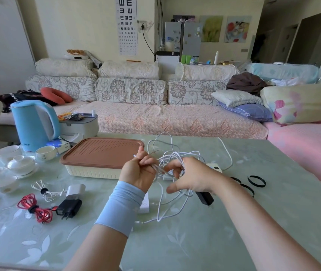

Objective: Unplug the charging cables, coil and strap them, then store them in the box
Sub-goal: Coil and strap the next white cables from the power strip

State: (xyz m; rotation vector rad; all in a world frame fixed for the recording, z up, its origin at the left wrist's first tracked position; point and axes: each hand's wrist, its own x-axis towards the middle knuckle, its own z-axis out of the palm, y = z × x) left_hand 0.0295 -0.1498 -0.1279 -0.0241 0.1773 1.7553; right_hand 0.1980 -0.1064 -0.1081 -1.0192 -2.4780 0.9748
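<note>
One long floral-covered sofa (155, 106) fills the far side of a lived-in sitting room, with an eye chart (127, 26) on the wall behind it. In front stands one table (234, 222) topped with pale green, leaf-patterned glass. On its left half sits one cream plastic box (101, 153) with a ribbed brown lid, closed, its long side running left to right. One light blue electric kettle (32, 124) stands behind the box's left end, beside a white tea set.

One loose white cable (175, 157) is held above the table just right of the box. Its loops rise between the two hands and sprawl toward the far edge, so the tangle has no single direction. One strand trails toward the near edge.

The left hand (138, 171), wrist in a pale blue sleeve, has its fingers curled round several strands. The right hand (191, 177) has its fingers hooked through the loops, thumb apart.

Two cables lie coiled and strapped at the left: one red cable (36, 209) and, just beyond it, one thin white coiled cable (42, 189). Beside them lie one white charger (75, 190) and one black charger (69, 209); another black adapter (205, 198) shows under the right wrist. Three black loop straps (256, 180) lie at the right, partly hidden by the arm.
</note>
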